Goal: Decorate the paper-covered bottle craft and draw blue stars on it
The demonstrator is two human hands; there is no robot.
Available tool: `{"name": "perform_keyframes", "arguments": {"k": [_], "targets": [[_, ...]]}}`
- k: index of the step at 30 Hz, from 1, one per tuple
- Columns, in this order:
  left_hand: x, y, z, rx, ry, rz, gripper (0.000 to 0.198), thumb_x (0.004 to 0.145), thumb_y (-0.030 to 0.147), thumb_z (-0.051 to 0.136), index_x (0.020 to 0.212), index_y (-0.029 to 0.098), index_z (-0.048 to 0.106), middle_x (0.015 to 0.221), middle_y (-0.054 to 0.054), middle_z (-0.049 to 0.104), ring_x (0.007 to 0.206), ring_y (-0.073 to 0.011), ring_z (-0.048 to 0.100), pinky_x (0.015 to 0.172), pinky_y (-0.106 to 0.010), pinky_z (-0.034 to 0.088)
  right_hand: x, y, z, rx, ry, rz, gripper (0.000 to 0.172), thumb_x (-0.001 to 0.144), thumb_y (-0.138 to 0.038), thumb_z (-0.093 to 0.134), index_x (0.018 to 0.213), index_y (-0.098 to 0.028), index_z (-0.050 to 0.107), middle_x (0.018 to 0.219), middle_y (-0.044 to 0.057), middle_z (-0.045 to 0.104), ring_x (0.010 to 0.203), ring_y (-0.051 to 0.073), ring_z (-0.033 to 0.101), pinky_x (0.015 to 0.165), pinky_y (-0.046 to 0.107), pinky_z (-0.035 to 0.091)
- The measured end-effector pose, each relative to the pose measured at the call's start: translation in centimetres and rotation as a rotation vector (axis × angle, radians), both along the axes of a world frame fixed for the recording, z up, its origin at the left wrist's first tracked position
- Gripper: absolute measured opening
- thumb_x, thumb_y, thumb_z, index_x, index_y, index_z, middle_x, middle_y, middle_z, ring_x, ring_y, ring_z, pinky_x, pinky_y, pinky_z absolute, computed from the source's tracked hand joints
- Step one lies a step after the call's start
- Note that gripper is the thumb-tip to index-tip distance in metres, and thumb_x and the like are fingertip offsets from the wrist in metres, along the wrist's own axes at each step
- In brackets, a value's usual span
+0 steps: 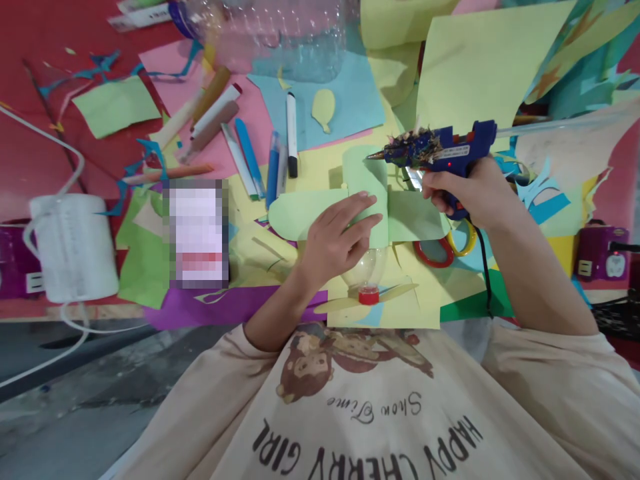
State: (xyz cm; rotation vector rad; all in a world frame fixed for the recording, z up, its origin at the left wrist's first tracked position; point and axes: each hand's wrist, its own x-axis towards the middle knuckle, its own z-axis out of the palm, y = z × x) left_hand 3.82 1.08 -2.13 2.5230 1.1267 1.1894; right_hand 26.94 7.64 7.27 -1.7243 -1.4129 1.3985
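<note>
We see the plastic bottle [366,265], wearing a green paper sleeve [367,180], midway along the near edge of the counter [25,40], its red cap [369,295] toward that edge. The left hand [330,240] lies on the sleeve, fingers partly spread; whether its grip clasps the bottle we cannot tell. The right hand [473,190] has its grip closed around the hot glue gun [450,155], nozzle [377,155] pointing left.

Left hand [337,237]: palm down, fingers [356,204] slightly apart | Right hand [467,187]: closed grip (thumb [443,180] uppermost)
</note>
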Motion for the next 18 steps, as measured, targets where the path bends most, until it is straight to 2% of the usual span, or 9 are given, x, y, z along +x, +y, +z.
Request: {"name": "perform_keyframes", "arguments": {"k": [6,13,18], "targets": [[0.21,0.12,0.07,0.072,-0.045,0.008,0.031,0.097,0.009,0.049,0.121,0.024,0.062,0.125,-0.011,0.075,0.128,-0.0214,0.067,0.100,-0.039,0.061,-0.53,-0.07,0.46,0.016,-0.051,0.018,0.027,0.082,-0.014,0.068,0.056,-0.018,0.059,0.048,-0.001,0.054,0.041,0.008,0.046,0.040,0.025,0.037],[0.08,0.10,0.23,0.070,-0.001,0.020,0.029,0.099,0.012,0.047,0.119,0.025,0.062,0.127,-0.009,0.075,0.128,-0.0207,0.067,0.100,-0.039,0.062,-0.26,-0.01,-0.25,0.040,-0.069,0.022,0.025,0.081,-0.017,0.069,0.058,-0.019,0.058,0.054,0.000,0.057,0.043,0.009,0.048,0.039,0.025,0.037],[-0.13,0.03,-0.03,0.023,-0.016,0.003,0.032,0.100,0.014,0.044,0.122,0.027,0.064,0.131,-0.008,0.073,0.130,-0.0211,0.066,0.103,-0.041,0.060,-0.24,-0.09,0.24,0.027,-0.115,0.006,0.029,0.080,-0.017,0.068,0.054,-0.019,0.056,0.049,-0.001,0.054,0.041,0.009,0.047,0.039,0.025,0.037]]}}
